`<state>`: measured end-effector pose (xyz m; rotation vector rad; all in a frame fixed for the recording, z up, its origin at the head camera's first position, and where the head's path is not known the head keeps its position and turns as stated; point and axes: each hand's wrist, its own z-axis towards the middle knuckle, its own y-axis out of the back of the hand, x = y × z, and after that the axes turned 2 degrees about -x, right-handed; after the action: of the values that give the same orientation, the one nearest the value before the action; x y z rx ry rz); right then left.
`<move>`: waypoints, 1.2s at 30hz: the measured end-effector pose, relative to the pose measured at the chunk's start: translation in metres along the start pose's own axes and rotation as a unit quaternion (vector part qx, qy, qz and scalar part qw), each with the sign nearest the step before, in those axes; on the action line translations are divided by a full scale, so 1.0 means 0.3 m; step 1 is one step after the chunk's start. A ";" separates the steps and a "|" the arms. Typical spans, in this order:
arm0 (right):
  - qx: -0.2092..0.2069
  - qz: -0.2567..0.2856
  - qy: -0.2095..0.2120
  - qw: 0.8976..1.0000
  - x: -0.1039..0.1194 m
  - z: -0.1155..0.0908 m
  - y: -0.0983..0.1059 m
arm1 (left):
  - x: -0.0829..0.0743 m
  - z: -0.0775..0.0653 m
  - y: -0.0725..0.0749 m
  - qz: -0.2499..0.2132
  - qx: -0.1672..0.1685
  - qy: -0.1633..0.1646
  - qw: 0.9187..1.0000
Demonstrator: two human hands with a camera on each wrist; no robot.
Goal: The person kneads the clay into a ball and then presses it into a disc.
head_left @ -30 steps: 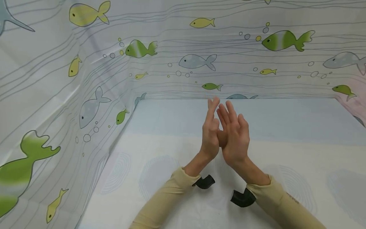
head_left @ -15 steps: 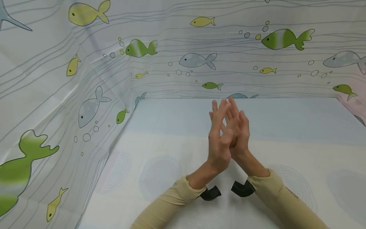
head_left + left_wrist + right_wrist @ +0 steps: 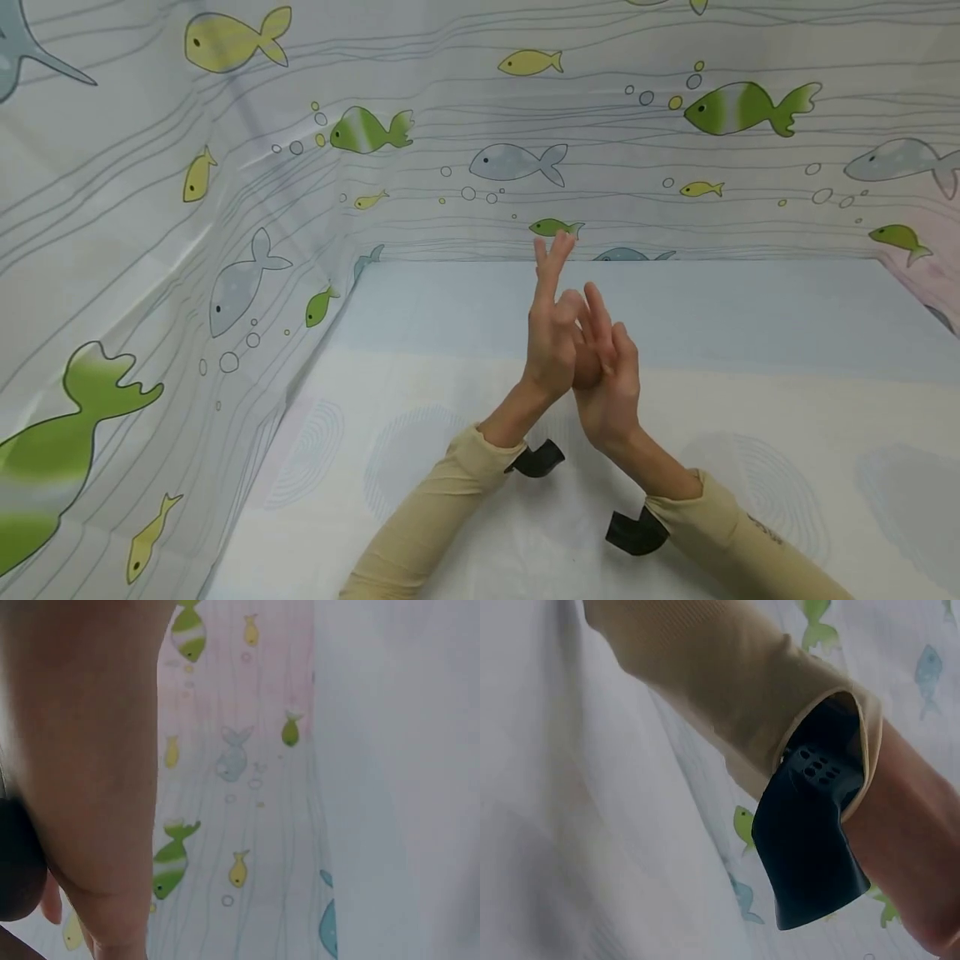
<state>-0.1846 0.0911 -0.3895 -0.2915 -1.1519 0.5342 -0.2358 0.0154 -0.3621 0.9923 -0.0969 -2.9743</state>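
Note:
In the head view my left hand (image 3: 551,342) and right hand (image 3: 611,392) are raised over the table, palms facing. A smooth, rounded brown lump (image 3: 587,368) shows between the palms, partly covered by them; its kind cannot be told. Left fingers point up and away, extended and somewhat spread. The right hand sits slightly lower, its fingers mostly extended beside the lump. The left wrist view holds mainly a bare wrist (image 3: 82,772), with a fingertip at lower left. A sleeve (image 3: 720,690) and bare right wrist (image 3: 907,847) cross the right wrist view.
Below the hands lies a pale tabletop (image 3: 465,375) with faint circle patterns and a blue band at the far side. A fish-print sheet (image 3: 427,100) hangs at the back and left. Black angled wrist pieces (image 3: 636,533) stick out from the cuffs.
The hands slide against each other: since half a second ago the left has moved forward and left, the right back toward me. The brown lump shows more plainly now.

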 end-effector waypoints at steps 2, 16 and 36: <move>-0.002 -0.001 0.002 1.000 0.005 -0.001 -0.003 | 0.009 0.005 0.003 -0.006 0.000 0.016 1.000; 0.001 -0.054 0.123 0.991 0.055 -0.011 -0.036 | 0.090 -0.028 0.015 -0.076 -0.015 0.158 0.984; -0.071 -0.037 0.090 0.993 -0.012 0.132 0.079 | -0.003 -0.100 -0.063 -0.043 0.040 0.098 0.994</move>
<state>-0.2279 0.1070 -0.3886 -0.4106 -1.0236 0.3542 -0.2170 0.0326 -0.3866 1.3227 -0.1772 -2.9493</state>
